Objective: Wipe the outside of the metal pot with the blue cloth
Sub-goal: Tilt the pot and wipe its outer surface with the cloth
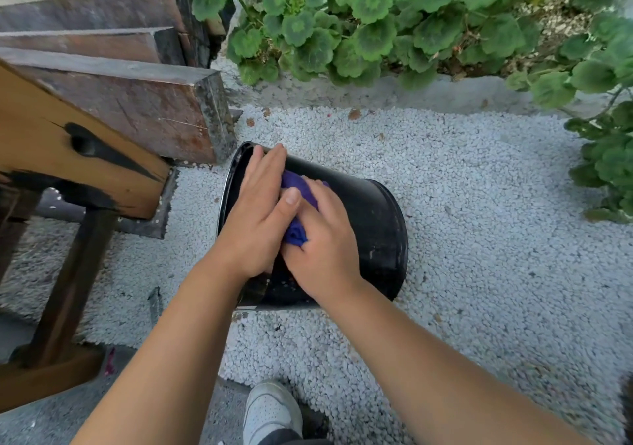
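Note:
A black metal pot [371,220] lies on its side on white gravel, its open mouth facing left. My left hand [258,211] rests flat on the pot's upper side near the rim, fingers straight and pointing away from me. My right hand [322,242] presses a bunched blue cloth [297,201] against the pot's outer wall, fingers curled round the cloth. Only part of the cloth shows between the two hands. The hands touch each other over the cloth.
A stack of wooden beams [113,102] and a wooden bench leg [65,290] stand close on the left. Green leafy plants [376,26] fill the back and right edge. White gravel [479,221] surrounds the pot. My white shoe [270,410] is at the bottom.

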The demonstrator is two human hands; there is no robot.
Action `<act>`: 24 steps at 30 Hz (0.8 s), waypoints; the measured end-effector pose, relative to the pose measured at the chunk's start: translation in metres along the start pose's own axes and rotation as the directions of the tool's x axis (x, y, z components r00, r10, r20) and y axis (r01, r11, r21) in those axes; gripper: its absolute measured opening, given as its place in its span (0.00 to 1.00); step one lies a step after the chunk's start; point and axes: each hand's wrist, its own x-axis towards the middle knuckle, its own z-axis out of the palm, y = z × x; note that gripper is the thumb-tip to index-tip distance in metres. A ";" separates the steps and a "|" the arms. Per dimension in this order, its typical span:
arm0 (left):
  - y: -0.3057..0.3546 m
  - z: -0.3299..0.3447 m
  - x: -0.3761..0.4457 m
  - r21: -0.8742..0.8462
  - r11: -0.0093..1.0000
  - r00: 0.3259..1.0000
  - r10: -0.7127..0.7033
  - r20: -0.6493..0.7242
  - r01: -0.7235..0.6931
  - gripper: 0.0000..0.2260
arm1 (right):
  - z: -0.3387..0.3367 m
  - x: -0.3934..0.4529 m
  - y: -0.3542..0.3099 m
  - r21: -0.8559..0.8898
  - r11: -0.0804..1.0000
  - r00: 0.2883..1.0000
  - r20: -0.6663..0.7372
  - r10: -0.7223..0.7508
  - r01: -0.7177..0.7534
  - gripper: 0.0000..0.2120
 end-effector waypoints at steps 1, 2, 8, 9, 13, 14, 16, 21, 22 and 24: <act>-0.001 -0.001 0.001 0.022 1.000 1.000 -0.003 -0.001 0.003 0.46 | -0.002 0.000 0.007 -0.022 1.000 1.000 -0.011 -0.011 0.011 0.18; -0.003 -0.002 0.003 0.046 0.999 1.000 -0.011 -0.005 0.012 0.44 | -0.004 0.000 0.016 -0.046 0.999 1.000 -0.024 0.005 -0.007 0.17; -0.023 -0.018 -0.001 0.075 0.988 0.991 -0.137 -0.012 0.137 0.39 | -0.033 -0.015 0.090 -0.216 0.925 0.950 -0.069 0.303 -0.311 0.17; -0.023 -0.018 -0.002 0.072 0.988 0.990 -0.139 -0.011 0.140 0.39 | -0.037 -0.016 0.097 -0.239 0.915 0.946 -0.083 0.314 -0.325 0.17; -0.014 -0.011 0.001 0.063 0.992 0.994 -0.106 -0.020 0.107 0.39 | -0.035 -0.016 0.095 -0.223 0.880 0.905 -0.174 0.388 -0.420 0.17; -0.012 -0.010 0.002 0.061 0.993 0.995 -0.096 -0.023 0.097 0.39 | -0.032 -0.015 0.089 -0.200 0.871 0.890 -0.188 0.416 -0.450 0.17; -0.011 -0.009 0.002 0.046 0.995 0.995 -0.092 -0.028 0.093 0.39 | -0.025 -0.013 0.070 -0.143 0.893 0.898 -0.185 0.399 -0.426 0.17; -0.009 -0.007 0.003 -0.006 0.997 0.996 -0.079 -0.048 0.079 0.39 | 0.010 -0.010 0.001 -0.030 0.999 0.992 -0.123 0.023 -0.027 0.17; -0.010 -0.007 0.004 -0.017 0.997 0.996 -0.074 -0.046 0.073 0.39 | 0.016 -0.010 -0.007 0.003 1.000 0.995 -0.097 -0.015 0.015 0.18; -0.012 -0.007 0.003 -0.045 0.996 0.996 -0.079 -0.046 0.077 0.37 | 0.019 -0.010 -0.008 0.018 0.997 0.995 -0.059 -0.075 0.077 0.18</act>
